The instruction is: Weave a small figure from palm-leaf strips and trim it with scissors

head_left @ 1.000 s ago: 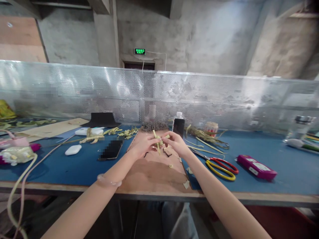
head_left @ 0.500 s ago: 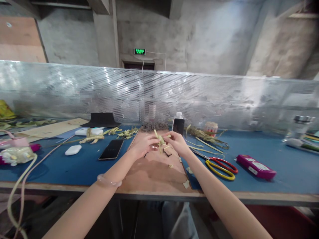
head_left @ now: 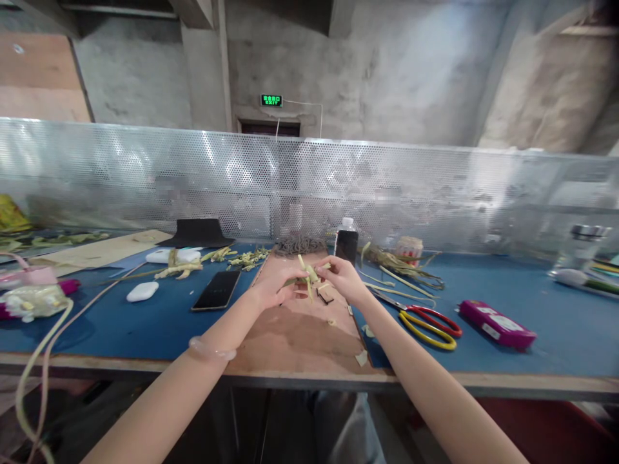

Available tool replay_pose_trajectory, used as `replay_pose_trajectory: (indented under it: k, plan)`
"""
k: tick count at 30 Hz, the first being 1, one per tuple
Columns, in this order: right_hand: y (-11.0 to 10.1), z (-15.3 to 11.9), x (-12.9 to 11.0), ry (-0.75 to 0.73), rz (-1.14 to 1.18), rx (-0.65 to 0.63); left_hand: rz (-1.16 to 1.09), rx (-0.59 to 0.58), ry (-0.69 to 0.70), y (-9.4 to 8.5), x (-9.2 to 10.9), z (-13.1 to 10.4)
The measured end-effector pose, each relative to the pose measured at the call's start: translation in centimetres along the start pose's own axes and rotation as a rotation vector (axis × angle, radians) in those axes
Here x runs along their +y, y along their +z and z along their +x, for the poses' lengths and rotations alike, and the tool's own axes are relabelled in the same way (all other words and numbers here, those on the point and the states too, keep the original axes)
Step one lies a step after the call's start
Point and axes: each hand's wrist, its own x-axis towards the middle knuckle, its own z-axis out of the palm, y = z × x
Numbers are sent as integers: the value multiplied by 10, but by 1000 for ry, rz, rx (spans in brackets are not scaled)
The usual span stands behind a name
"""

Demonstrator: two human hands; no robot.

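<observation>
In the head view, both hands meet over a brown board [head_left: 294,338] in the middle of the table. Between them is a small piece of pale green plant strips [head_left: 311,274], with loose ends sticking up and down. My left hand [head_left: 278,283] has its fingers closed on the left side of this piece. From the right, my right hand [head_left: 341,277] pinches it with the fingertips. Its exact form is partly covered by fingers. Small scraps [head_left: 331,322] and a dark bit [head_left: 325,296] lie on the board below.
Scissors [head_left: 430,328] with red and yellow handles and a purple pack [head_left: 497,324] lie to the right. Left are a phone [head_left: 216,290], a white case [head_left: 142,292] and cables [head_left: 48,341]. Behind stand a grey coil [head_left: 300,245], dried strips [head_left: 411,270] and a perforated metal screen [head_left: 309,180].
My left hand has shifted slightly and its fingers are rearranged around the strips. The piece has tilted a little; my right hand stays nearly in place.
</observation>
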Motion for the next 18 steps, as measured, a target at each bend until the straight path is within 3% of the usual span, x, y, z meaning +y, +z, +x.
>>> replay_pose_trajectory:
  k: [7, 18]
  plan:
    - [0, 1, -1, -14, -22, 10, 29, -53, 7, 2, 2, -1]
    - [-1, 2, 5, -20, -107, 105, 285, 164, 271, 9, -5, 1]
